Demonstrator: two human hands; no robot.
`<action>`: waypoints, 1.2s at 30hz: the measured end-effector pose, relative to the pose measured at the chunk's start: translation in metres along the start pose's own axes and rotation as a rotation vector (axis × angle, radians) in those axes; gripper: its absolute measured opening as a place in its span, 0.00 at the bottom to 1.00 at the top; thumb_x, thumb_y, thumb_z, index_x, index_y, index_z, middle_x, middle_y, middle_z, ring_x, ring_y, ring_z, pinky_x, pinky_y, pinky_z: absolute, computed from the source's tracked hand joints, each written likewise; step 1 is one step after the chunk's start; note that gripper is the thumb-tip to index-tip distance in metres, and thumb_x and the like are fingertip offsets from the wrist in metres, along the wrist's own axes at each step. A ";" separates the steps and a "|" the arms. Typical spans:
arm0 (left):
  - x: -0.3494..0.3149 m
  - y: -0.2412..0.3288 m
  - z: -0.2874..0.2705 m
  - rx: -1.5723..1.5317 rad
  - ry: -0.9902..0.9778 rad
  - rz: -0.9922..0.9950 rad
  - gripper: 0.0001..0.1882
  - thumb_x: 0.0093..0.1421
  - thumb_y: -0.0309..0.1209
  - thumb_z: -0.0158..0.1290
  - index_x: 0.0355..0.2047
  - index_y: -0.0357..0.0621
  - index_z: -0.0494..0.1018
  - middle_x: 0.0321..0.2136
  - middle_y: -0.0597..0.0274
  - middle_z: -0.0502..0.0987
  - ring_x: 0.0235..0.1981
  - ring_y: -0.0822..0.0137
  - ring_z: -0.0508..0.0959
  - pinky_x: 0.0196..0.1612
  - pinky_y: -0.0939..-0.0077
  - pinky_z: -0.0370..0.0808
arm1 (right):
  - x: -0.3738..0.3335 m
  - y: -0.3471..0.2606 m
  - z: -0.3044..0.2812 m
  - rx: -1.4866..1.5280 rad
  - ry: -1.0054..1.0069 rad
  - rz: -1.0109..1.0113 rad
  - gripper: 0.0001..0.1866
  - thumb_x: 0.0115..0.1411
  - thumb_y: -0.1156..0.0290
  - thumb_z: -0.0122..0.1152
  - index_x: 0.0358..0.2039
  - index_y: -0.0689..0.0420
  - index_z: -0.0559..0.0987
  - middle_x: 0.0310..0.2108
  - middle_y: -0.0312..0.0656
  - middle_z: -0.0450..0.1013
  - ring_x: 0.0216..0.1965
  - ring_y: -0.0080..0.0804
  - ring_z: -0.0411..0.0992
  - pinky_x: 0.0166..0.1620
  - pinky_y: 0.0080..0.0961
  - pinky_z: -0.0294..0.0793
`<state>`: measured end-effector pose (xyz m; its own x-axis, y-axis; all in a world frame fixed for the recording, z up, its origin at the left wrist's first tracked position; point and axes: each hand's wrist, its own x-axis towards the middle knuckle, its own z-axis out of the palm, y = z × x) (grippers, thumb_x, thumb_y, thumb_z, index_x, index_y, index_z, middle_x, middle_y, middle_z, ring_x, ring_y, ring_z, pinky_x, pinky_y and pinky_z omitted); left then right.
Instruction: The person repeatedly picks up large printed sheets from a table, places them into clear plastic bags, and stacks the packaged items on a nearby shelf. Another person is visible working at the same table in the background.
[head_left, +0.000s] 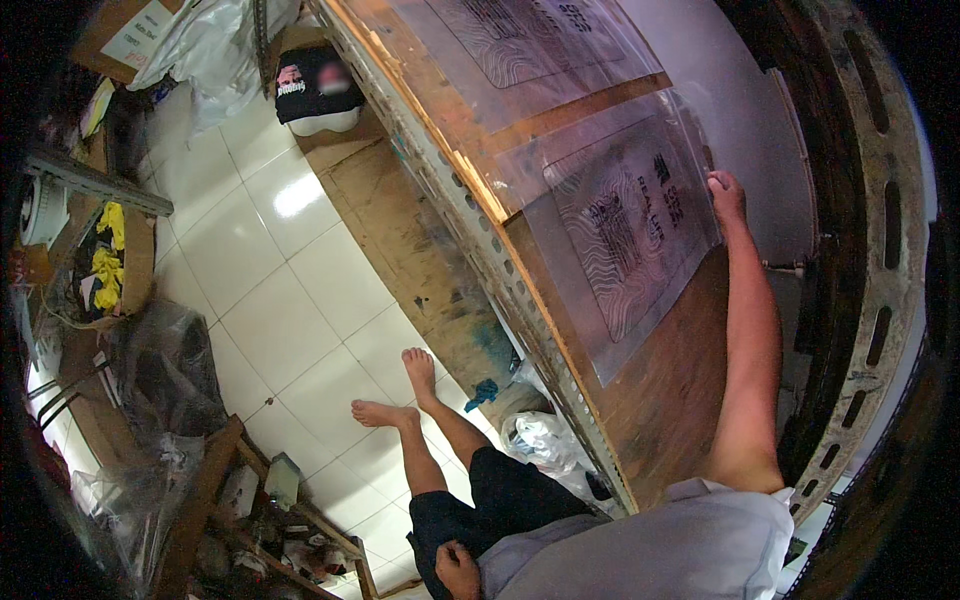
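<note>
My right arm reaches across a brown wooden board shelf, and my right hand is closed at the far edge of a clear plastic sheet. The sheet lies on the board and bears dark print: wavy lines and lettering inside a rounded frame. Part of its edge is hidden behind my fingers. Beyond it lies a second clear printed sheet of the same kind. Down by my dark shorts hangs my left hand, its fingers curled, with nothing visible in them.
A perforated metal rail edges the shelf, and another metal upright stands at right. Folded black printed cloth lies on a low board. A crumpled plastic bag sits beneath the shelf. Left are a carton of yellow items and a wooden rack.
</note>
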<state>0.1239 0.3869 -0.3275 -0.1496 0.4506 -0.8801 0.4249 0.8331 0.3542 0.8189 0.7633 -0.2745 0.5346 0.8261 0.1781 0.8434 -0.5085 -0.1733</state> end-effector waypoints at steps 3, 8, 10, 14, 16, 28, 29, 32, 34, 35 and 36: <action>0.007 -0.014 0.007 0.030 0.006 -0.022 0.16 0.63 0.39 0.49 0.41 0.37 0.75 0.37 0.39 0.76 0.38 0.40 0.75 0.43 0.59 0.72 | 0.006 0.009 0.001 0.080 -0.009 0.060 0.13 0.55 0.69 0.54 0.37 0.59 0.81 0.38 0.47 0.77 0.43 0.43 0.75 0.48 0.34 0.71; 0.014 -0.013 0.016 -0.001 0.030 0.049 0.16 0.64 0.39 0.49 0.41 0.37 0.75 0.37 0.39 0.76 0.38 0.41 0.75 0.43 0.59 0.72 | 0.020 0.003 0.001 0.138 -0.038 0.063 0.13 0.54 0.69 0.56 0.38 0.60 0.81 0.38 0.43 0.78 0.43 0.37 0.76 0.48 0.32 0.71; 0.012 -0.006 0.016 -0.030 0.027 0.040 0.16 0.64 0.38 0.49 0.41 0.36 0.75 0.37 0.39 0.76 0.38 0.41 0.75 0.43 0.59 0.72 | 0.025 0.004 0.002 0.149 -0.055 0.051 0.13 0.54 0.69 0.56 0.37 0.60 0.82 0.38 0.42 0.79 0.43 0.35 0.76 0.48 0.32 0.71; 0.013 -0.003 0.017 -0.027 0.021 0.017 0.17 0.64 0.39 0.49 0.42 0.36 0.74 0.38 0.39 0.76 0.38 0.41 0.75 0.44 0.59 0.71 | 0.032 0.018 0.004 0.097 -0.059 0.053 0.13 0.53 0.68 0.58 0.37 0.60 0.82 0.38 0.45 0.79 0.42 0.39 0.76 0.48 0.33 0.72; 0.013 -0.004 0.018 -0.008 0.018 0.010 0.18 0.64 0.39 0.48 0.42 0.36 0.74 0.38 0.39 0.76 0.39 0.40 0.74 0.45 0.59 0.71 | 0.038 0.028 0.007 0.035 -0.044 0.007 0.14 0.51 0.68 0.59 0.37 0.60 0.82 0.38 0.47 0.79 0.43 0.42 0.77 0.48 0.35 0.73; 0.011 -0.012 0.024 -0.031 -0.022 -0.043 0.18 0.64 0.40 0.47 0.43 0.37 0.74 0.38 0.39 0.77 0.37 0.40 0.74 0.43 0.58 0.71 | 0.008 -0.031 0.019 -0.446 0.475 0.032 0.22 0.58 0.63 0.62 0.52 0.58 0.75 0.47 0.48 0.75 0.50 0.44 0.72 0.54 0.37 0.68; 0.010 -0.008 0.023 -0.021 -0.024 -0.063 0.18 0.64 0.40 0.47 0.43 0.37 0.74 0.37 0.39 0.77 0.37 0.40 0.74 0.43 0.59 0.71 | 0.004 -0.036 0.018 -0.362 0.519 -0.052 0.24 0.58 0.61 0.62 0.52 0.58 0.75 0.48 0.50 0.74 0.51 0.48 0.71 0.56 0.38 0.67; 0.010 -0.012 0.024 -0.006 -0.014 -0.025 0.17 0.63 0.39 0.48 0.43 0.38 0.74 0.36 0.39 0.77 0.36 0.40 0.75 0.43 0.59 0.72 | -0.025 -0.085 0.025 0.021 0.627 -0.256 0.22 0.62 0.63 0.58 0.53 0.61 0.73 0.50 0.53 0.72 0.53 0.53 0.69 0.59 0.41 0.63; 0.006 -0.009 0.026 -0.021 0.014 0.022 0.17 0.63 0.39 0.48 0.43 0.38 0.74 0.36 0.38 0.77 0.37 0.40 0.75 0.43 0.59 0.72 | -0.073 -0.168 0.022 0.274 0.500 -0.274 0.20 0.64 0.68 0.54 0.53 0.63 0.72 0.52 0.51 0.72 0.55 0.48 0.68 0.60 0.39 0.63; 0.004 -0.001 0.027 -0.032 0.030 0.044 0.16 0.63 0.38 0.48 0.42 0.38 0.75 0.37 0.38 0.77 0.38 0.40 0.76 0.43 0.59 0.72 | -0.097 -0.201 0.021 0.365 0.439 -0.293 0.19 0.63 0.71 0.54 0.53 0.63 0.73 0.53 0.50 0.72 0.57 0.43 0.68 0.61 0.38 0.62; 0.000 0.004 0.026 -0.046 0.047 0.065 0.16 0.63 0.38 0.48 0.42 0.38 0.75 0.37 0.38 0.77 0.38 0.40 0.76 0.43 0.59 0.72 | -0.121 -0.231 0.017 0.411 0.393 -0.400 0.18 0.62 0.73 0.54 0.52 0.62 0.73 0.52 0.49 0.72 0.57 0.42 0.67 0.62 0.40 0.61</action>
<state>0.1490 0.3817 -0.3342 -0.1654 0.5182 -0.8391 0.3937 0.8148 0.4256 0.5585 0.7847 -0.2728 0.2318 0.7423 0.6286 0.9328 0.0137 -0.3601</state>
